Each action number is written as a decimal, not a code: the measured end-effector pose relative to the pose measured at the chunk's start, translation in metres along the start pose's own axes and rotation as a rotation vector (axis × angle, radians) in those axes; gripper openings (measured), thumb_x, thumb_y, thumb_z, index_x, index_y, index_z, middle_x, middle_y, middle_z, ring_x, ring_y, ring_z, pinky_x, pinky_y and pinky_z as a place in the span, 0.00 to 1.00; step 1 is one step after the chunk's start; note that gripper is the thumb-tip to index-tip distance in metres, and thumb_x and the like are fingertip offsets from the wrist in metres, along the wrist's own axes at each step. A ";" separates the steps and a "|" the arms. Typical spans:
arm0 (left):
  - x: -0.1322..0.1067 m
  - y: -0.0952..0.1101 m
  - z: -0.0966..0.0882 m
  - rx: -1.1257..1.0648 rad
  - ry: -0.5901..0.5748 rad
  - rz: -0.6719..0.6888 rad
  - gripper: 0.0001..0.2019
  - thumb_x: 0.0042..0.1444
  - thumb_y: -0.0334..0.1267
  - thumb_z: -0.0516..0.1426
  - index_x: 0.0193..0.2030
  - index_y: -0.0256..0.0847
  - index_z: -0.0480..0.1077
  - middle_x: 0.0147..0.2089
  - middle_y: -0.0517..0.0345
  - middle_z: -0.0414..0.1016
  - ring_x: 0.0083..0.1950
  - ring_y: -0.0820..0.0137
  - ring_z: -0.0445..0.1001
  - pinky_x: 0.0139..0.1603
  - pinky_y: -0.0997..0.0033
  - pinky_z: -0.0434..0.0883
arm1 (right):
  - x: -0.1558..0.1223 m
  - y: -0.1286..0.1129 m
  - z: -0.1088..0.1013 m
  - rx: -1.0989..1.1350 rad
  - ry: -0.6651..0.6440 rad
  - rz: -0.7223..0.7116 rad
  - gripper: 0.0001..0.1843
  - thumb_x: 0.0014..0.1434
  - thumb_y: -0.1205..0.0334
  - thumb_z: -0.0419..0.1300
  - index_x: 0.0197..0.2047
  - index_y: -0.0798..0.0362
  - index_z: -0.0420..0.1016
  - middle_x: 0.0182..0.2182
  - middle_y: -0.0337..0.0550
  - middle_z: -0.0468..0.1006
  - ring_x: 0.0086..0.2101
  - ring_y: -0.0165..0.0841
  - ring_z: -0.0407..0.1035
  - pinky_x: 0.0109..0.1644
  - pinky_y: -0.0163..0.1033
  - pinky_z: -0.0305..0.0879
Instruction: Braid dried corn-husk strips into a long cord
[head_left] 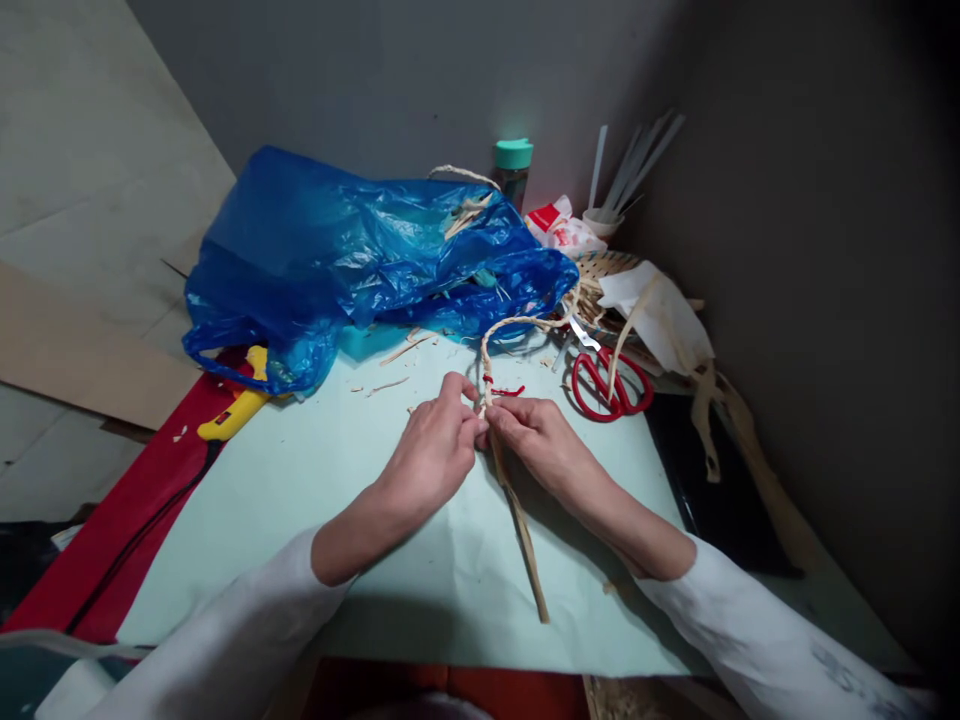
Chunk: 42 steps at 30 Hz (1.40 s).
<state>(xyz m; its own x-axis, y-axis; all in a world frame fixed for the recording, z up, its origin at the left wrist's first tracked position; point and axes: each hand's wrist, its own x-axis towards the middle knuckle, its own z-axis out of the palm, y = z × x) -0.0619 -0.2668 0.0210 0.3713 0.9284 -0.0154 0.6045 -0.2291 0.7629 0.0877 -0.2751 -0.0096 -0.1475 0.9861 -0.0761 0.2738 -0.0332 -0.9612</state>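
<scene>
A pale braided cord [517,322] curves from the blue bag down to the middle of the table. My left hand [442,435] and my right hand [529,430] meet at its near end, both closed with fingertips pinching it. Just above my fingers a red tie [488,380] wraps the cord, its loose end sticking out to the right. Below my hands a flat dry fibre strip [525,545] hangs toward the table's front edge. My fingers hide the spot where cord and strip meet.
A blue plastic bag [337,240] lies at the back. Red-handled scissors [613,385] rest to the right, near a black flat object [720,480] and a woven basket [607,265]. At left is a yellow tool [236,410] with a black cord. A green-lidded jar [514,165] stands by the wall.
</scene>
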 end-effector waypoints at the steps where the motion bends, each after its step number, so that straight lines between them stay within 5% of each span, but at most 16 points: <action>1: 0.000 0.001 -0.002 0.017 0.003 0.005 0.09 0.58 0.30 0.49 0.45 0.41 0.60 0.26 0.63 0.74 0.31 0.69 0.70 0.36 0.69 0.61 | -0.001 0.000 0.000 -0.026 0.002 -0.011 0.20 0.61 0.52 0.51 0.24 0.55 0.70 0.20 0.37 0.64 0.24 0.28 0.54 0.28 0.35 0.49; 5: 0.000 0.002 -0.009 0.087 -0.008 0.020 0.04 0.59 0.32 0.49 0.35 0.42 0.64 0.26 0.61 0.75 0.29 0.69 0.70 0.35 0.69 0.61 | -0.002 -0.001 0.002 -0.103 0.041 -0.059 0.20 0.62 0.54 0.51 0.22 0.54 0.66 0.17 0.34 0.58 0.22 0.27 0.51 0.27 0.34 0.47; 11: -0.006 0.004 0.000 0.182 0.106 0.048 0.08 0.59 0.32 0.51 0.29 0.40 0.67 0.26 0.60 0.75 0.26 0.72 0.67 0.30 0.71 0.60 | -0.002 0.000 0.001 -0.013 -0.014 -0.089 0.18 0.62 0.58 0.50 0.23 0.55 0.68 0.21 0.38 0.70 0.24 0.28 0.61 0.31 0.34 0.53; 16: -0.014 -0.003 0.019 0.463 0.316 0.347 0.09 0.59 0.28 0.50 0.30 0.39 0.69 0.26 0.58 0.74 0.27 0.70 0.70 0.30 0.70 0.62 | -0.004 -0.004 0.001 0.217 -0.040 -0.044 0.16 0.60 0.59 0.52 0.22 0.55 0.66 0.20 0.35 0.62 0.24 0.27 0.55 0.29 0.34 0.50; 23: -0.019 -0.008 0.030 0.677 0.417 0.628 0.09 0.59 0.26 0.51 0.36 0.32 0.73 0.29 0.51 0.77 0.31 0.65 0.75 0.32 0.67 0.67 | -0.006 -0.003 0.002 0.524 -0.052 0.089 0.13 0.58 0.56 0.58 0.35 0.59 0.77 0.27 0.41 0.72 0.31 0.30 0.64 0.40 0.37 0.58; 27: -0.017 -0.001 0.015 0.410 0.328 0.500 0.14 0.61 0.38 0.54 0.28 0.35 0.73 0.24 0.55 0.75 0.26 0.69 0.72 0.29 0.69 0.64 | -0.006 -0.004 0.001 0.558 -0.063 0.081 0.13 0.57 0.56 0.61 0.30 0.58 0.75 0.25 0.39 0.72 0.29 0.29 0.64 0.37 0.35 0.58; 31: -0.002 -0.002 -0.002 -0.074 0.327 0.096 0.15 0.62 0.40 0.52 0.26 0.38 0.72 0.23 0.60 0.71 0.26 0.73 0.68 0.32 0.72 0.64 | -0.007 -0.006 0.002 0.552 -0.071 0.135 0.16 0.57 0.54 0.60 0.24 0.56 0.69 0.22 0.36 0.67 0.22 0.25 0.57 0.27 0.32 0.50; 34: 0.011 -0.012 0.000 -0.488 0.067 -0.066 0.09 0.59 0.40 0.55 0.38 0.38 0.73 0.33 0.58 0.74 0.34 0.72 0.71 0.38 0.73 0.66 | -0.007 -0.006 0.003 0.539 -0.076 0.159 0.17 0.59 0.53 0.58 0.25 0.55 0.64 0.21 0.33 0.61 0.21 0.24 0.51 0.24 0.32 0.44; 37: 0.016 -0.021 0.008 -0.800 -0.201 -0.115 0.08 0.59 0.39 0.55 0.37 0.37 0.71 0.35 0.56 0.73 0.38 0.71 0.71 0.41 0.72 0.66 | -0.007 -0.005 0.002 0.495 -0.100 0.094 0.17 0.61 0.53 0.56 0.25 0.54 0.62 0.21 0.32 0.56 0.22 0.24 0.48 0.25 0.32 0.43; 42: 0.015 -0.019 0.007 -1.026 -0.337 -0.204 0.07 0.58 0.36 0.57 0.41 0.37 0.70 0.33 0.59 0.69 0.29 0.78 0.66 0.32 0.77 0.64 | -0.007 -0.003 -0.001 0.325 -0.121 -0.011 0.16 0.65 0.54 0.52 0.28 0.54 0.64 0.22 0.33 0.59 0.22 0.24 0.50 0.25 0.32 0.45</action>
<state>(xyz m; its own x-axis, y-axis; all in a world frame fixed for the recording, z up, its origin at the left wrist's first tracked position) -0.0628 -0.2507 0.0021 0.5987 0.7581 -0.2585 -0.1392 0.4163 0.8985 0.0888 -0.2814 -0.0057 -0.2660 0.9609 -0.0772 -0.0431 -0.0918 -0.9948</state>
